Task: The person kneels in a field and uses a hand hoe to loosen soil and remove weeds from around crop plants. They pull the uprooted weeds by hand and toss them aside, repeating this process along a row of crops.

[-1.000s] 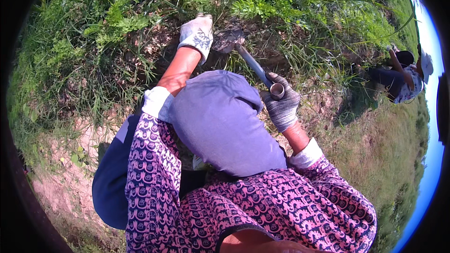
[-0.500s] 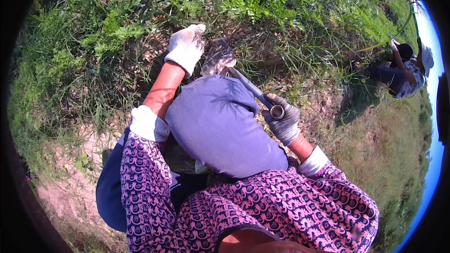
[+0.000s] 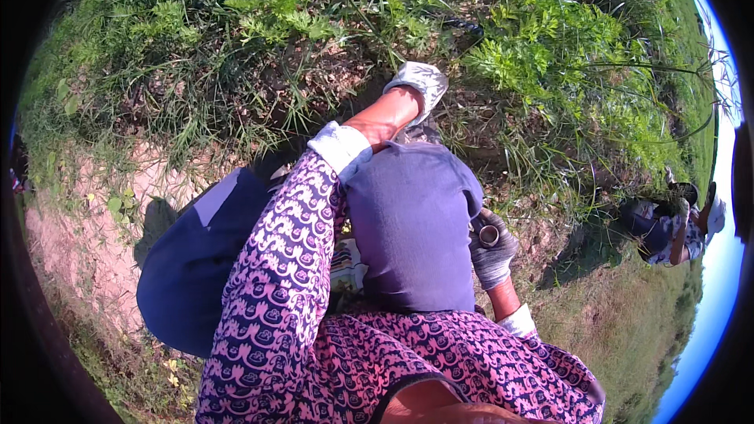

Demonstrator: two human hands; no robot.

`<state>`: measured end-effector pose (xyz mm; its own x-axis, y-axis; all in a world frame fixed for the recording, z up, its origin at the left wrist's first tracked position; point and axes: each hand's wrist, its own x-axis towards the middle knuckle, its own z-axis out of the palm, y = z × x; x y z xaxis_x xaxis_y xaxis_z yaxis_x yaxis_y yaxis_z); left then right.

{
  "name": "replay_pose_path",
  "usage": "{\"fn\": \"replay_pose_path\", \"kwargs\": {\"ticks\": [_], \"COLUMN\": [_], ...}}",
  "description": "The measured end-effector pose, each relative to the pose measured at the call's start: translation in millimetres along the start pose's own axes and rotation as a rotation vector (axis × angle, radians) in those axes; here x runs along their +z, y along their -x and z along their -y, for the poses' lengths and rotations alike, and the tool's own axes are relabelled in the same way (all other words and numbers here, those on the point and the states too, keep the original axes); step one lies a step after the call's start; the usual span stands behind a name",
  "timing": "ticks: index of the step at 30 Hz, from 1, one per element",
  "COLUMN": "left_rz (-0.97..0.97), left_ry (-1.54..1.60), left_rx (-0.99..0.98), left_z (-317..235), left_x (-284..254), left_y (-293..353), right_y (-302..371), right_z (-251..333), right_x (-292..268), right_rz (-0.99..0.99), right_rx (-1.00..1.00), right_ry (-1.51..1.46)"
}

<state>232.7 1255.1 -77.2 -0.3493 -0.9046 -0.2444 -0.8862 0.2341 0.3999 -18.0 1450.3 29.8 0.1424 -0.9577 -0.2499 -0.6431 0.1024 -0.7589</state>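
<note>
My right hand (image 3: 495, 255), in a grey glove, is closed around a tool with a hollow metal tube handle (image 3: 488, 235). The open round end of the tube points up toward me. My bent knee hides the rest of the tool. My left hand (image 3: 420, 88), in a white glove, reaches past that knee, low over the soil among the weeds. Its back faces me, and the fingers are turned down out of sight, so whether they hold anything does not show. My knee (image 3: 412, 212), in blue-purple cloth, rises between the two arms.
Leafy green plants (image 3: 514, 59) and grass grow thickly ahead. Bare pale soil (image 3: 98, 243) lies at the left, beside my other leg (image 3: 200, 275). Off to the right another person (image 3: 675, 232), in a light hat, bends over the plants with a dark container (image 3: 686, 192).
My left hand has swung rightward across the front of my knee. My right hand has shifted slightly right and down, still gripping the tube. The tool's shaft, seen before, is now hidden.
</note>
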Motion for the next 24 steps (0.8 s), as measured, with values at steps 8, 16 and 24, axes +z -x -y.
{"fn": "replay_pose_path", "kwargs": {"ticks": [8, 16, 24], "left_rz": [0.072, 0.013, -0.001], "left_ry": [-0.014, 0.228, 0.221], "left_rx": [0.117, 0.258, 0.310], "left_z": [20, 22, -30], "left_x": [-18, -61, -175], "left_y": [47, 80, 112], "right_y": [-9, -19, -20], "right_z": [-11, -13, -8], "right_x": [-2, 9, 3], "right_rz": [0.036, 0.015, -0.005], "right_rx": [-0.106, -0.116, -0.076], "right_ry": [-0.017, 0.027, 0.059]}}
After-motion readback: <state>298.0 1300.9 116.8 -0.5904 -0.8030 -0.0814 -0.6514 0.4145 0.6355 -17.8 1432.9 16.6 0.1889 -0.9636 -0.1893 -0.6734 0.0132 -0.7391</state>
